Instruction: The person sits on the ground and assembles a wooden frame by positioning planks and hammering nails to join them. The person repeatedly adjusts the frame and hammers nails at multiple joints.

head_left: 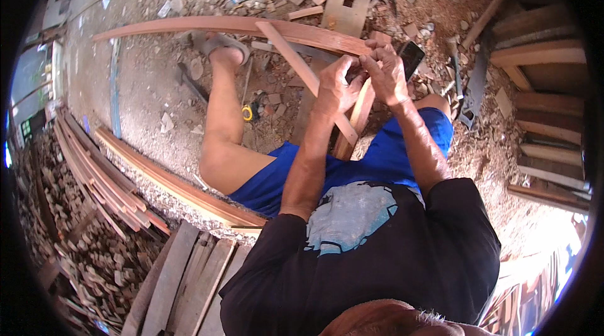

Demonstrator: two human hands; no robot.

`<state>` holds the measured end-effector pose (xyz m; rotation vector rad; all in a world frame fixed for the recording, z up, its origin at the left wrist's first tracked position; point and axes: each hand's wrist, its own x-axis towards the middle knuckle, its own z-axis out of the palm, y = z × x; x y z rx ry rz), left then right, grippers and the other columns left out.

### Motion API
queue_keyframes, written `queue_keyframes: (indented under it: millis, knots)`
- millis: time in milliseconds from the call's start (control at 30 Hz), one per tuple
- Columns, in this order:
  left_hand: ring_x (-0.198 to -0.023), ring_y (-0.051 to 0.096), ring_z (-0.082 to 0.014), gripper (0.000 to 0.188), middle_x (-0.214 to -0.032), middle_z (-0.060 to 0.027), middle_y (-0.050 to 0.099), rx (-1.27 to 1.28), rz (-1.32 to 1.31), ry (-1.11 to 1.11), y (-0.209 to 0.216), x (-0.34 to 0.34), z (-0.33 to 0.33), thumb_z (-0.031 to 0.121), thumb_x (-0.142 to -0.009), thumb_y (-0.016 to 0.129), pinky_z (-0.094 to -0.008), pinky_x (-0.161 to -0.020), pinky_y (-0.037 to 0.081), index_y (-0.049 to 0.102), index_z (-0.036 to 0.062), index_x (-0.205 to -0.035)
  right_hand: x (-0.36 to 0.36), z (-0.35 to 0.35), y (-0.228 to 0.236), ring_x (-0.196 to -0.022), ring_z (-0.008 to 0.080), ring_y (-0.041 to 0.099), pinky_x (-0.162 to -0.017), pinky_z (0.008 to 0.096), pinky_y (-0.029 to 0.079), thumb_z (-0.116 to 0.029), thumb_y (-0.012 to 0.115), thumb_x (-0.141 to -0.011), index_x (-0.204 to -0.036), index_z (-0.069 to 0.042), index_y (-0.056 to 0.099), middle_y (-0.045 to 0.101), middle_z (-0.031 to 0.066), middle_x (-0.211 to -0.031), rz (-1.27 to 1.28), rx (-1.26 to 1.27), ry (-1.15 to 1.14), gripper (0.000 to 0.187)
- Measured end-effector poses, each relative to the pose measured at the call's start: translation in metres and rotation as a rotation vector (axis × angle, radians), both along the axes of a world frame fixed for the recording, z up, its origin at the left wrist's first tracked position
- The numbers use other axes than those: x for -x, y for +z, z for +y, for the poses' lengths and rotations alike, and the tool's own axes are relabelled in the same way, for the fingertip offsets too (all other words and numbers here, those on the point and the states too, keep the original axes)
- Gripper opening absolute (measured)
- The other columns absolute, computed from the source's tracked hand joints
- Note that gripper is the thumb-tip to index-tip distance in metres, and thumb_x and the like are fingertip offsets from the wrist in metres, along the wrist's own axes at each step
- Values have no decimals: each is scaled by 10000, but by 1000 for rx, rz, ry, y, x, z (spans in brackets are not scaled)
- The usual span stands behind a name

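Note:
My left hand [338, 82] and my right hand [387, 77] are close together in front of me, their fingertips pinched. Whatever they pinch is too small or too hidden to make out. Right by the fingers lies the end of a long reddish wooden board [189, 23], stretching far to the left. A thinner wooden strip [290, 57] crosses that board at a slant and passes behind my left hand. Beneath the hands, a wooden piece [361, 112] runs down between my legs. Just right of my right hand is a dark, flat, rectangular object [412, 57].
A yellow and black tape measure [250, 112] lies by my left leg. On the right are a hammer-like tool [456, 68] and a saw [473, 94]. Stacked timber [547, 103] stands farther right. Long boards [176, 175] and heaped offcuts [107, 267] fill the lower left.

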<state>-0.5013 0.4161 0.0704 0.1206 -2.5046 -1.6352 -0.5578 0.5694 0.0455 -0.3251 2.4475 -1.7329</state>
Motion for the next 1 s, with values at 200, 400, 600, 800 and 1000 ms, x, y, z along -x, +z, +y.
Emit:
queue_keyframes:
  millis: [200, 400, 600, 800, 1000]
  knots:
    - [-738, 729, -365, 98, -847, -172, 732, 174, -13, 71, 8, -33, -62, 18, -881, 757, -432, -667, 568, 687, 22, -950, -23, -61, -10, -1038, 271, 660, -936, 424, 505, -169, 720, -988, -907, 15, 711, 710, 178, -1103, -79, 12, 188, 202]
    - [-914, 654, -319, 93, -966, -133, 718, 485, 142, 491, 78, -98, -194, 98, -886, 776, -433, -871, 530, 767, 65, -972, -58, -141, 29, -921, 281, 711, -848, 404, 556, -161, 645, -1044, -1162, 1, 706, 727, 183, -994, -254, 60, 538, 210]
    - [-965, 678, -312, 124, -1011, -146, 741, 462, -151, 754, 46, -171, -394, 123, -897, 778, -419, -901, 544, 789, 87, -1015, -68, -191, 49, -987, 351, 708, -884, 436, 553, -131, 665, -1004, -1173, -3, 706, 732, 200, -1038, -180, -111, 849, 216]
    - [-833, 700, -233, 125, -874, -96, 759, 339, -370, 615, -122, -217, -437, 117, -888, 747, -396, -842, 571, 785, 22, -960, -46, -124, 40, -1003, 245, 731, -910, 382, 574, -167, 713, -1000, -1196, -12, 729, 761, 153, -1077, -242, -24, 726, 250]
    - [-712, 632, -154, 110, -819, -54, 719, 57, -408, 727, -177, -229, -446, 131, -959, 744, -316, -687, 546, 742, 32, -1008, 40, 82, -19, -997, 305, 757, -923, 408, 573, -220, 666, -996, -1169, -26, 757, 784, 190, -1053, 63, -576, -176, 276]
